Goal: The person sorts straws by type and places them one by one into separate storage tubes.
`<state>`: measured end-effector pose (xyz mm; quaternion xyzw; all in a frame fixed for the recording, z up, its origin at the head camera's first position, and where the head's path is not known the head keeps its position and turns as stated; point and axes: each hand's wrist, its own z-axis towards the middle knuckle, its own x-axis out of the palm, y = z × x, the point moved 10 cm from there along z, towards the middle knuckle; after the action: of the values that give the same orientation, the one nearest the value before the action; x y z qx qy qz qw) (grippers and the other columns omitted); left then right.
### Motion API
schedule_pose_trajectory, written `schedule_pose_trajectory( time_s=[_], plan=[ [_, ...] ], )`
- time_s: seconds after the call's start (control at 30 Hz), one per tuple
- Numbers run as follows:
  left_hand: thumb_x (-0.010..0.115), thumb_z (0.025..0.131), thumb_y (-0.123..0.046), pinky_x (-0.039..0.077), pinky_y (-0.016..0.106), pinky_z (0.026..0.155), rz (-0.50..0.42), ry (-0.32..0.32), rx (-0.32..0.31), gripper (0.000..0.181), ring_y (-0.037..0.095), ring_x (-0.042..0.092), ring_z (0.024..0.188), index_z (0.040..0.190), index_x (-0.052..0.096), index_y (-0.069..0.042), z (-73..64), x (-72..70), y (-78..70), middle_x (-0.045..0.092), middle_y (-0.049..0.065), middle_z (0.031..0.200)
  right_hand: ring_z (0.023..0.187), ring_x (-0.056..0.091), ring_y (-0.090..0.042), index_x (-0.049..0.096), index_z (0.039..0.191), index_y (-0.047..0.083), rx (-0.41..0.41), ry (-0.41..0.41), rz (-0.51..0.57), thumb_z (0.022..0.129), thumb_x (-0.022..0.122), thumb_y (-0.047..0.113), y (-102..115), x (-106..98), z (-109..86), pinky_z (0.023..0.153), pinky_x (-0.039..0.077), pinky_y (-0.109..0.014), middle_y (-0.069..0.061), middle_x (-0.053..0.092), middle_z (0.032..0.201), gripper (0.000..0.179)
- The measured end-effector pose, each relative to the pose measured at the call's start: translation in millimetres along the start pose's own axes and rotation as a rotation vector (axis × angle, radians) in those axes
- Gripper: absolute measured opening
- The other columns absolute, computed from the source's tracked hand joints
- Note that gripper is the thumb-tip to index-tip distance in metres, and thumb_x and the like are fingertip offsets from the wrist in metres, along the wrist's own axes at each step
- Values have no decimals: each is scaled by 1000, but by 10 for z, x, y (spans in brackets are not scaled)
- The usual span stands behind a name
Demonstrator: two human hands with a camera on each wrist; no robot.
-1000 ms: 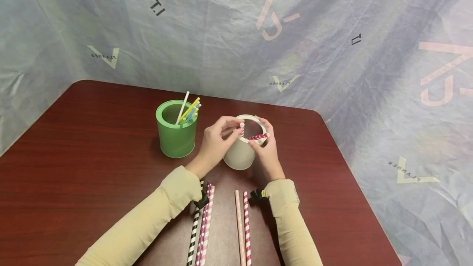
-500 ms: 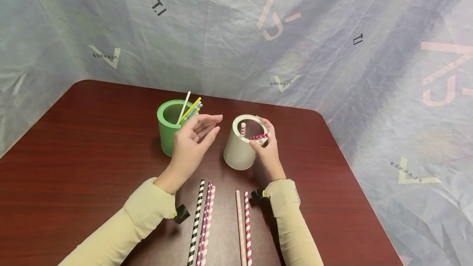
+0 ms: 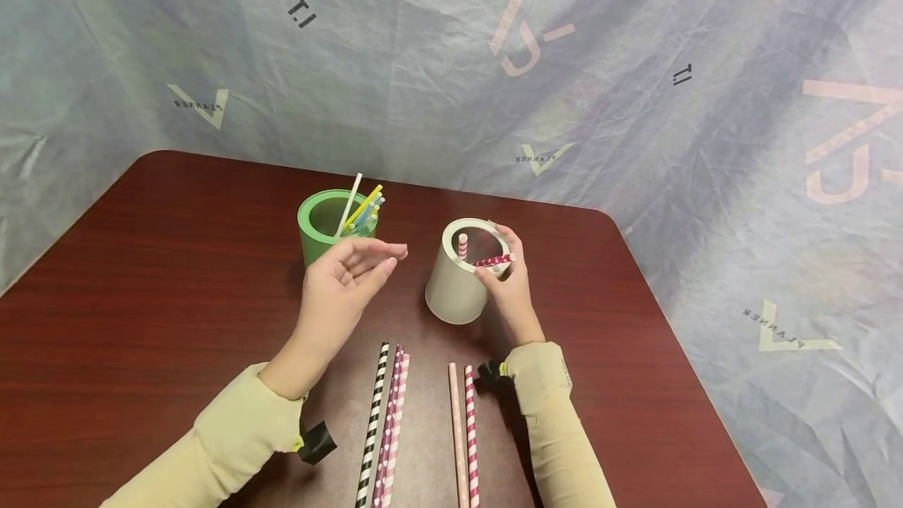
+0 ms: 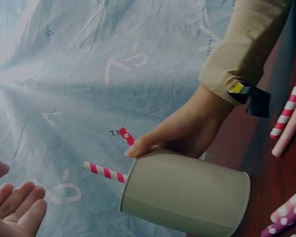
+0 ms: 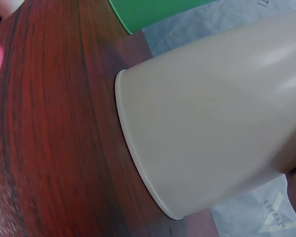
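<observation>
My right hand (image 3: 513, 288) grips a beige canister (image 3: 455, 292) at its right rim, thumb on the near side. The canister stands upright on the table. Two paper straws stick out of its opening: a red-and-white striped straw (image 3: 462, 248) at the left, and a dark red patterned straw (image 3: 494, 260) leaning against the right rim. My left hand (image 3: 335, 292) hovers left of the canister, fingers loosely bent with nothing in them. In the left wrist view, the right thumb (image 4: 140, 144) lies beside the red straw's base.
A green canister (image 3: 308, 245) holding several white, yellow and blue straws is partly behind my left hand. In front lie a black-striped straw (image 3: 372, 422), a purple straw (image 3: 387, 429), a pink-striped straw (image 3: 398, 422), a peach straw (image 3: 458, 429) and a red-striped straw (image 3: 472, 429).
My left hand has let go of the red-and-white striped straw at the beige canister and moved left and towards me. The right hand has stayed on the canister.
</observation>
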<state>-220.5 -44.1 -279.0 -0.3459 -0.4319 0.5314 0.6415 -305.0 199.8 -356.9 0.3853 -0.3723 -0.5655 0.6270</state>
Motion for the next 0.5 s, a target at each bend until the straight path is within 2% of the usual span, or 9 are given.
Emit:
schedule_pose_trajectory(
  time_s=[0.1, 0.2, 0.3, 0.37, 0.5],
  plan=[
    [63, 88, 5, 55, 21, 86, 78, 26, -71, 18, 5, 70, 95, 105, 61, 10, -25, -4, 98, 74, 8, 103, 125, 44, -24, 35, 142, 6, 2, -3, -3, 78, 73, 5, -1, -1, 5, 94, 44, -17, -1, 47, 138, 74],
    [67, 88, -3, 55, 19, 81, 212, 94, -155, 17, 4, 70, 89, 103, 63, 6, -53, 17, 233, 72, 19, 103, 126, 43, -26, 35, 142, 6, 2, -8, -15, 78, 74, 7, 1, -6, 4, 95, 44, -18, -1, 47, 138, 75],
    [70, 87, -10, 54, 18, 75, 343, 180, -234, 17, 5, 69, 82, 99, 65, 2, -87, 34, 405, 73, 18, 98, 126, 42, -29, 34, 142, 6, 0, -9, -20, 78, 77, 13, 3, -9, 2, 95, 43, -18, -3, 46, 139, 78],
    [70, 87, -11, 55, 20, 73, 391, 230, -281, 17, 8, 69, 79, 98, 65, 2, -115, 42, 518, 74, 16, 94, 126, 42, -28, 35, 142, 6, -2, -8, -22, 78, 78, 14, 2, -10, 2, 95, 43, -18, -7, 45, 140, 78],
    [69, 87, -7, 59, 30, 73, 378, 286, -356, 18, 17, 71, 78, 97, 63, 6, -180, 42, 688, 71, 17, 89, 128, 40, -33, 34, 142, 6, 3, 4, -16, 78, 76, 12, -10, 3, -2, 94, 44, -16, -9, 44, 142, 76]
  ],
)
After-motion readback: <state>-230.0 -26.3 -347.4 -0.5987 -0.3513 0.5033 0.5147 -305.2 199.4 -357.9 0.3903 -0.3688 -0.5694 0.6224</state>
